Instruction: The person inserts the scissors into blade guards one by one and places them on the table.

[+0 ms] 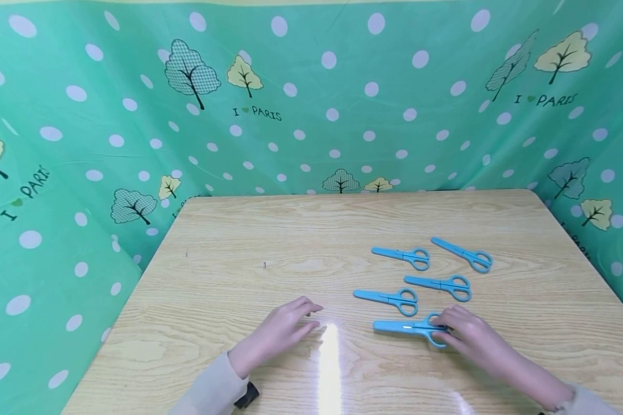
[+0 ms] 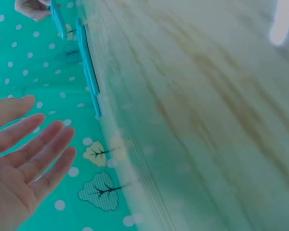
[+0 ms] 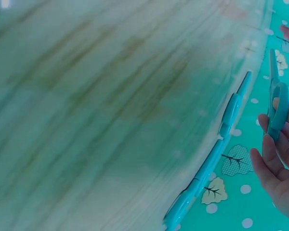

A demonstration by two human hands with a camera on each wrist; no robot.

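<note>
Blue scissors (image 1: 401, 327) are held by their finger loops in my right hand (image 1: 469, 334), blades pointing left. In the right wrist view these scissors (image 3: 273, 72) appear off the tabletop, thumb and fingers about the loops, with the right hand (image 3: 282, 168) partly cut off by the frame edge. My left hand (image 1: 285, 328) is to the left of the blade tips, touching nothing, its fingers loosely extended. The left wrist view shows the left hand (image 2: 29, 163) with fingers spread and palm bare. Several other blue scissors (image 1: 381, 297) lie beyond the right hand, blades leftward.
A light wood-grain table (image 1: 213, 248) carries everything. Green dotted cloth (image 1: 311, 115) with printed trees hangs behind the table and at its sides. A bright light reflection (image 1: 329, 369) falls on the tabletop between the hands. One small dark mark (image 1: 264, 265) shows at left.
</note>
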